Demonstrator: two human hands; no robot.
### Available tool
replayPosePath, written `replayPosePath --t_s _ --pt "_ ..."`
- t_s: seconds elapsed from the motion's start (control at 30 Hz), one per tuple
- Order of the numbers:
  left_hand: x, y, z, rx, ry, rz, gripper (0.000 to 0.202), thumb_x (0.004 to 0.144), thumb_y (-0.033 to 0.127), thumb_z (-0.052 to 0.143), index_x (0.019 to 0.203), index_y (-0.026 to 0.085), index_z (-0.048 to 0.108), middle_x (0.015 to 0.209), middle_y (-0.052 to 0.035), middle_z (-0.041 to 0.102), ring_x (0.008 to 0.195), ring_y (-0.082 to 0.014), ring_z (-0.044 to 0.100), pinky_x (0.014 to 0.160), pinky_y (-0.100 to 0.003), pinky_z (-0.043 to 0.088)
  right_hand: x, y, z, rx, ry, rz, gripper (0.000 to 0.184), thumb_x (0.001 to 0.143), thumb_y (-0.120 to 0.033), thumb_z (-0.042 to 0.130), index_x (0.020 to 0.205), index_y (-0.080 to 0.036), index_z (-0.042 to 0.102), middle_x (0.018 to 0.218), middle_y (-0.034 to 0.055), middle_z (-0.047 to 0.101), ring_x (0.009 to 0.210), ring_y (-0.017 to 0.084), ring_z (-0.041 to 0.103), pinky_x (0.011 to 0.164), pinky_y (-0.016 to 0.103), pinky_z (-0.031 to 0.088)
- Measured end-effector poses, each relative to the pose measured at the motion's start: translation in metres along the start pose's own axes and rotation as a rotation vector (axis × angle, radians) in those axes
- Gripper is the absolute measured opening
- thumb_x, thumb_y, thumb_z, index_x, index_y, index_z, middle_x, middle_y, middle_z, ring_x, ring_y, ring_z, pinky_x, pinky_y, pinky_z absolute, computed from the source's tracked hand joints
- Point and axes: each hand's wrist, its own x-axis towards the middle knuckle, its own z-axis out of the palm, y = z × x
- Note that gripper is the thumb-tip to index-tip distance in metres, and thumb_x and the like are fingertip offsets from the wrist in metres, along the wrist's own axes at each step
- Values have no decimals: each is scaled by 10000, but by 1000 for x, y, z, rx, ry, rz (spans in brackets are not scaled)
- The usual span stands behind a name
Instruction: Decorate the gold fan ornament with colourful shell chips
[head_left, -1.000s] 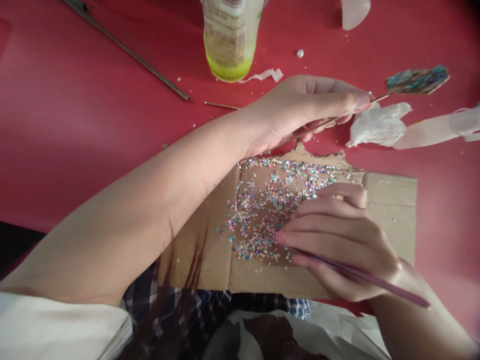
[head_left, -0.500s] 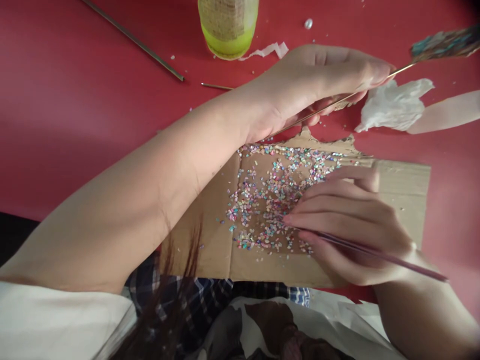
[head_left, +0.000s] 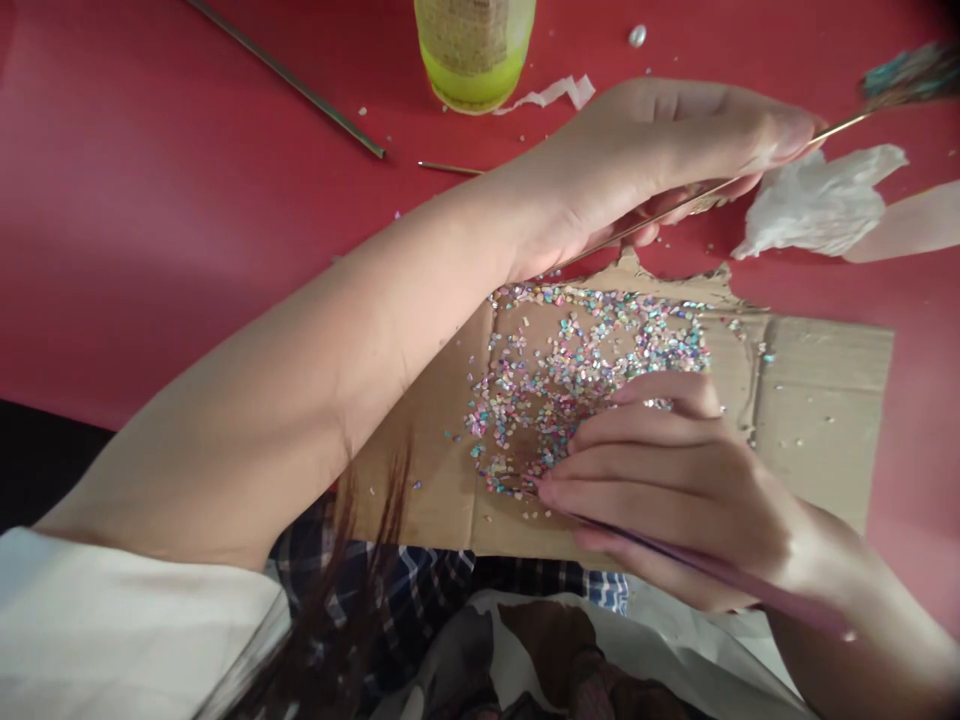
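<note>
The right hand (head_left: 675, 490) is closed on a thin purple stick (head_left: 675, 565), its tip close by the coloured chips (head_left: 570, 370); these lie right under that hand, on cardboard (head_left: 825, 400) whose long axis runs crosswise; a thin rod (head_left: 840, 125) is gripped by the left hand (head_left: 645, 160), just beyond the far edge.

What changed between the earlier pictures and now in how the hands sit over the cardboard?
The right hand, gripping a slim pink stick, slid left across the brown cardboard sheet, its tip now at the lower edge of the multicoloured flakes. The left hand kept hold of the thin gold rod. Nothing was let go.
</note>
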Motion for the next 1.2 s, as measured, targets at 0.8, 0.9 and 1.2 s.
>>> replayPosePath --t_s 0.8,0.9,1.2 --pt "-7 4 -2 157 -25 78 306 1015 199 478 712 168 490 616 49 373 548 -30 366 472 -146 316 -2 7 -15 120 40 123 92 867 -165 605 882 -233 665 781 -37 760 743 155 690 914 449 412" --pt "-8 8 2 164 15 45 279 1025 145 463 749 124 496 593 72 326 546 -8 376 485 -112 300 -2 8 -16 45 75 198 126 877 -144 598 876 -258 653 786 -35 763 749 156 696 898 451 408" --pt "-6 2 -2 58 6 70 193 998 199 504 839 103 556 594 76 369 576 -25 400 490 -128 301 -3 12 -16 29 77 202 102 910 -209 594 884 -257 680 799 -50 754 755 142 698 912 442 406"
